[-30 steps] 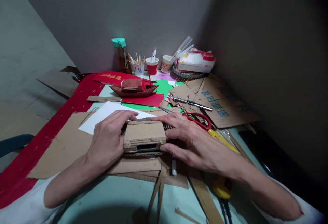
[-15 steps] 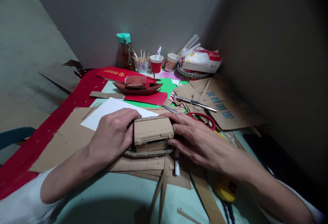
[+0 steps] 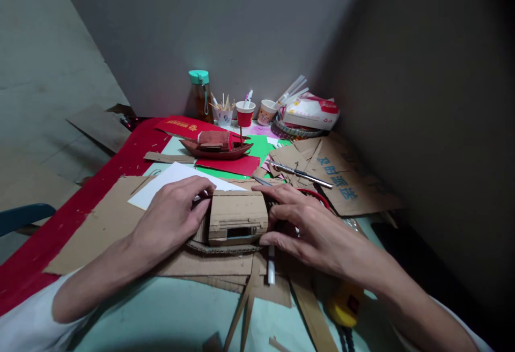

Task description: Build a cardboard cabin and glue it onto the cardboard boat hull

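A model boat of brown cardboard [image 3: 225, 249] sits in front of me, with a curved cardboard cabin roof [image 3: 238, 207] over its middle. A small window opening shows in the near side of the cabin. At the boat's left end, my left hand [image 3: 177, 212] is curled round the hull, thumb against the cabin's edge. My right hand [image 3: 308, 228] pinches the right end of the cabin between thumb and fingers. The far sides of both hulls' grips are hidden. Behind stands a finished-looking reddish-brown model boat [image 3: 217, 145] with a mast.
Flat cardboard sheets [image 3: 92, 228], white paper [image 3: 161, 183] and cardboard strips [image 3: 243, 309] lie around. A silver-black pen-like tool [image 3: 303, 175] and red-handled scissors [image 3: 317, 196] are to the right. A yellow tool [image 3: 344, 306], bottle [image 3: 201, 97] and red paper cup [image 3: 245, 113] also stand there.
The cabin roof has come down and levelled on the boat, and its window opening now shows. My right hand's fingers have spread slightly along the right end. The view has tilted slightly.
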Action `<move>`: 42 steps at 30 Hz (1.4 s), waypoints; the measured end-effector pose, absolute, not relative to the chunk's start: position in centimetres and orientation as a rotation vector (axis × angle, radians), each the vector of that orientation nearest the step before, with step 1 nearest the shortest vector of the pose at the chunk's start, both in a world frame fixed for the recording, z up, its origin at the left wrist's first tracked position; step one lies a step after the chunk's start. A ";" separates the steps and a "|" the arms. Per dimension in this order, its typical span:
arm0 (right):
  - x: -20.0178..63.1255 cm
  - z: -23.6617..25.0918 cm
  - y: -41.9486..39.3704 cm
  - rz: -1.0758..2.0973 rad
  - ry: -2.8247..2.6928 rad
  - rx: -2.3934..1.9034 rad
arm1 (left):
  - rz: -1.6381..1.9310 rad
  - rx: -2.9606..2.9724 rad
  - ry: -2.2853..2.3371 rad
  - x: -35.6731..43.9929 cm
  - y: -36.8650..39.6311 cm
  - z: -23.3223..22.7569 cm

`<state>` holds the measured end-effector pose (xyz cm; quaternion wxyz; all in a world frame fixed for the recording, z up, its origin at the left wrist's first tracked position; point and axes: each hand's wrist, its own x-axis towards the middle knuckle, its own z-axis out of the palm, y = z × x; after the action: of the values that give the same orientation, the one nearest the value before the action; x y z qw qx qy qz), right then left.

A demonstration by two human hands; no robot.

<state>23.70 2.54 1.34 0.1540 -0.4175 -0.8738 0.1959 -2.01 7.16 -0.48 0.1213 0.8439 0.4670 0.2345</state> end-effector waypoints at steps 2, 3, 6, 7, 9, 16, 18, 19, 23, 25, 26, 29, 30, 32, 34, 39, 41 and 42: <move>23.9 1.5 2.5 0.554 -2.501 -1.199 | 0.708 2.438 1.368 -2.1 7.2 -0.5; 24.1 1.7 2.5 0.552 -2.496 -1.198 | 0.713 2.429 1.371 -2.2 7.2 -0.5; 24.8 2.3 2.3 0.552 -2.426 -1.229 | 0.756 2.414 1.391 -3.2 6.9 -0.3; 25.0 2.6 2.3 0.554 -2.365 -1.238 | 0.789 2.407 1.405 -3.7 6.7 -0.1; 25.6 2.9 2.3 0.560 -2.137 -1.245 | 0.887 2.364 1.465 -4.8 6.2 0.4; 26.5 2.5 2.9 0.571 -1.484 -1.279 | 1.124 2.193 1.697 -5.7 1.9 1.2; 26.5 2.0 2.9 0.604 -1.509 -1.292 | 1.111 2.109 1.700 -4.9 0.4 0.7; 26.4 1.8 2.8 0.615 -1.532 -1.298 | 1.105 2.049 1.687 -4.4 -0.2 0.3; 25.6 1.2 2.2 0.613 -1.730 -1.322 | 1.080 1.826 1.643 -2.6 -1.4 -0.8; 25.0 1.0 2.0 0.598 -1.840 -1.327 | 1.079 1.772 1.621 -1.8 -1.5 -0.9; 24.8 1.0 1.8 0.596 -1.884 -1.323 | 1.093 1.760 1.604 -1.5 -1.4 -0.9; 24.2 1.1 1.6 0.635 -1.974 -1.296 | 1.144 1.760 1.554 -0.7 -1.2 -0.9; 24.1 1.2 1.5 0.661 -1.988 -1.284 | 1.155 1.767 1.554 -0.5 -1.1 -0.9; 23.9 1.3 1.4 0.696 -2.001 -1.280 | 1.163 1.787 1.569 -0.1 -1.0 -1.0; 23.8 1.4 1.3 0.707 -2.000 -1.284 | 1.154 1.817 1.585 0.1 -1.0 -1.0; 23.7 1.3 1.2 0.671 -2.020 -1.237 | 1.099 1.858 1.548 0.2 -0.9 -1.1; 23.5 1.1 1.3 0.687 -2.016 -1.213 | 1.094 1.852 1.531 0.3 -0.9 -1.1; 23.4 0.9 1.3 0.703 -2.014 -1.203 | 1.095 1.853 1.526 0.4 -0.8 -1.2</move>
<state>23.42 1.28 0.93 0.3395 -0.4620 -0.7736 0.2700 0.35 -0.80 -1.15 0.2491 0.6802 0.5602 0.4019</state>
